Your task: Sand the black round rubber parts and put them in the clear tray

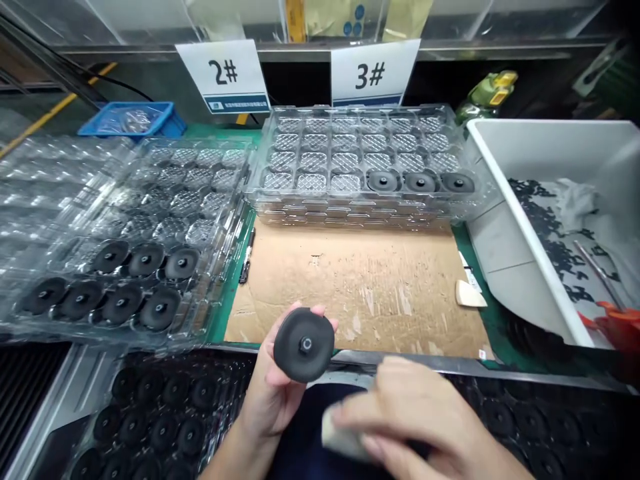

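A round black disc with a small metal hub (pixel 304 345) is gripped by my left hand (pixel 273 393), its hub side facing up at me. My right hand (pixel 415 413), blurred by motion, pinches a whitish pad (pixel 343 430), apart from the disc and lower to its right. What the pad is made of cannot be made out. Beyond both hands a cardboard sheet (pixel 350 287) covers the bench. Similar discs sit in the front rows of the clear tray on the left (pixel 200 293) and in the front right pockets of the stacked clear tray (pixel 315 200).
On the right stands a white bin (pixel 530 227) with small black parts and an orange-handled tool (pixel 615 320). A cream wedge (pixel 470 295) lies at the cardboard's right edge, a black pen (pixel 247 257) at its left. A blue basket (pixel 167 117) is behind. More discs fill lower trays (pixel 150 413).
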Motion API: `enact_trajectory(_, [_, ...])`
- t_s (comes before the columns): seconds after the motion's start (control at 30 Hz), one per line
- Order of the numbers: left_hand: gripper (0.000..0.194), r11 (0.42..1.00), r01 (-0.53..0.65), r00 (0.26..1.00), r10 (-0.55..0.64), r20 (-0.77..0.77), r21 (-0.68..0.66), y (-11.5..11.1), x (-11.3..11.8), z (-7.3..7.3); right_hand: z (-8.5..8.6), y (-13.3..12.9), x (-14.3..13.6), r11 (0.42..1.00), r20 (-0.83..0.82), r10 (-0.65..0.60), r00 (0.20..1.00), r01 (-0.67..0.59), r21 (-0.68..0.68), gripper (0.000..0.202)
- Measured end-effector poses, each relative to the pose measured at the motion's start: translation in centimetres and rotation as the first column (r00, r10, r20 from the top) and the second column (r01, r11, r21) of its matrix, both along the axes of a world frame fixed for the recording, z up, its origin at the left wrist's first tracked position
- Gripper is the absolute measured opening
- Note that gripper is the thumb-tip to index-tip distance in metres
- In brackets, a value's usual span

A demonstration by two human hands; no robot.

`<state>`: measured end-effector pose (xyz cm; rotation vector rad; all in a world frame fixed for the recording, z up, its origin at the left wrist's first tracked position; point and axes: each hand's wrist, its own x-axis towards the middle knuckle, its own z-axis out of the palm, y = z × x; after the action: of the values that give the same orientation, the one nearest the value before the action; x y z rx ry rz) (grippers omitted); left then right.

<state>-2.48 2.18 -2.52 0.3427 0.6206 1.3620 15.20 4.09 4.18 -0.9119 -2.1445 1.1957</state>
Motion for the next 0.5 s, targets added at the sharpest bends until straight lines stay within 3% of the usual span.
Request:
enact_trajectory(0.07, [0.054,1.000,-0.005,1.000,0.005,0.028,0.005,-0.4,-0.1,0.0,-0.3,-0.6,0.8,0.989,-0.030,0.066,0.997,-0.069,-0.130,0.018])
enact_trajectory(0.27, [0.056,1.000,0.011,0.998,-0.011,0.055,-0.003,-0.5,0.2,1.1,-2.9,-1.3,1.4,0.958,0.047,-0.137,0.989,0.144,-0.248,0.023])
enact_trajectory(0.4, [0.055,1.000,0.021,0.998,-0.020,0.054,-0.012,-0.2,0.2,1.7,-3.6,-1.2,1.4,0.953,0.009,-0.229,0.973,0.226,-0.202,0.025])
enact_trajectory(0.5, [0.056,0.999,0.029,0.999,-0.028,0.031,-0.025,-0.1,0.3,1.7,-2.8,-1.1,1.5,0.910,-0.001,-0.407,0.914,0.405,-0.085,0.026])
